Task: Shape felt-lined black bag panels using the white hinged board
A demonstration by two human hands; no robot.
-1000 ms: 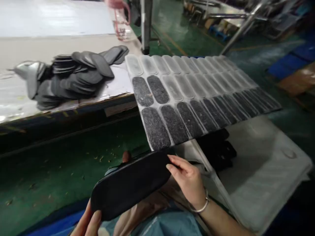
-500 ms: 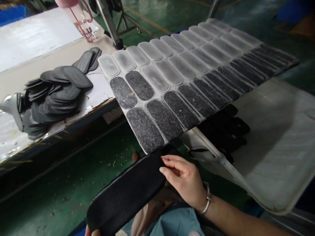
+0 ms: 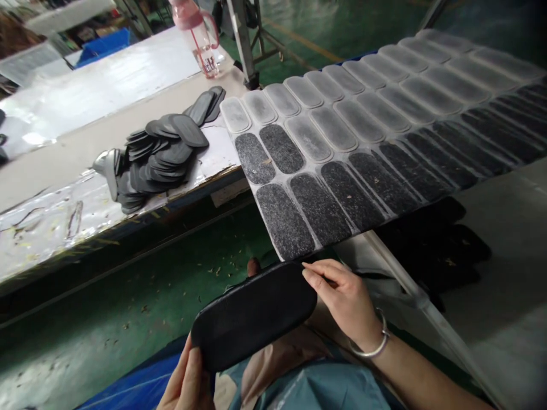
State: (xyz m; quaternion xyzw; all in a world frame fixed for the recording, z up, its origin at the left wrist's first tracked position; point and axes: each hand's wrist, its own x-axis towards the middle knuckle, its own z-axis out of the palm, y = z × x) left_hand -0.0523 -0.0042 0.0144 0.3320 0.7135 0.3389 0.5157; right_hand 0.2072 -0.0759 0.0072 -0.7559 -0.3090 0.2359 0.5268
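Observation:
A long black pad (image 3: pixel 256 316) with rounded ends hangs over my lap, held between both hands. My left hand (image 3: pixel 190 376) grips its lower left end, thumb on the face. Fingers and thumb of my right hand (image 3: pixel 346 299), with a bangle at the wrist, pinch its upper right end. Just beyond the pad is a board (image 3: pixel 314 168) with rows of rounded oblong shapes, pale grey at the back and speckled black at the front. On the table to the left lies a heap of dark grey oval pieces (image 3: pixel 160 156).
A white-topped table (image 3: pixel 85 125) runs along the left, carrying a pink-lidded bottle (image 3: pixel 200 42). A metal leg (image 3: pixel 241 42) stands behind it. Under the board are a pale tray (image 3: pixel 508 273) with black pieces (image 3: pixel 457 245) and a metal bar (image 3: pixel 410 290).
The view has shifted left, so the table and board appear farther right. The pad sits more level, and more of my left hand shows at its end. Both hands still hold it.

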